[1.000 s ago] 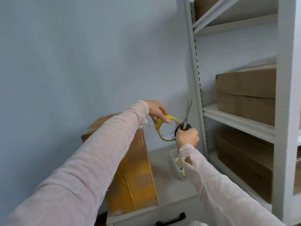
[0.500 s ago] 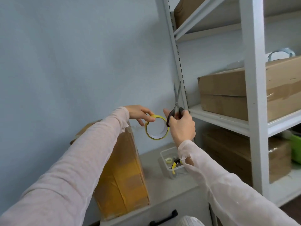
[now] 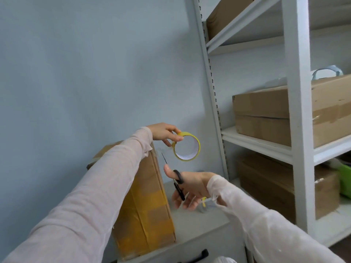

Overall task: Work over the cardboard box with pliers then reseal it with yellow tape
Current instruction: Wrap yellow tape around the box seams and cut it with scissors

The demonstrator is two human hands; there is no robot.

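A tall cardboard box (image 3: 148,202) stands upright on a grey cabinet top, its side covered with strips of yellow tape. My left hand (image 3: 164,133) pinches a roll of yellow tape (image 3: 187,147) above the box's top right corner, and a short clear stretch of tape runs from the roll toward the box top. My right hand (image 3: 188,186) is below the roll and holds black-handled scissors (image 3: 176,179) with the thumb through one loop. The thin blades point up and left toward the tape. My left sleeve hides much of the box top.
The grey cabinet (image 3: 197,232) has a black drawer handle (image 3: 199,256) at its front. A small clear bin (image 3: 206,205) sits behind my right hand. A white metal shelf rack (image 3: 298,130) on the right holds several cardboard boxes and a green item (image 3: 345,183).
My right hand has dropped from beside the tape roll to below it, and the scissors have tilted from pointing straight up to pointing up-left. The camera view has shifted slightly.
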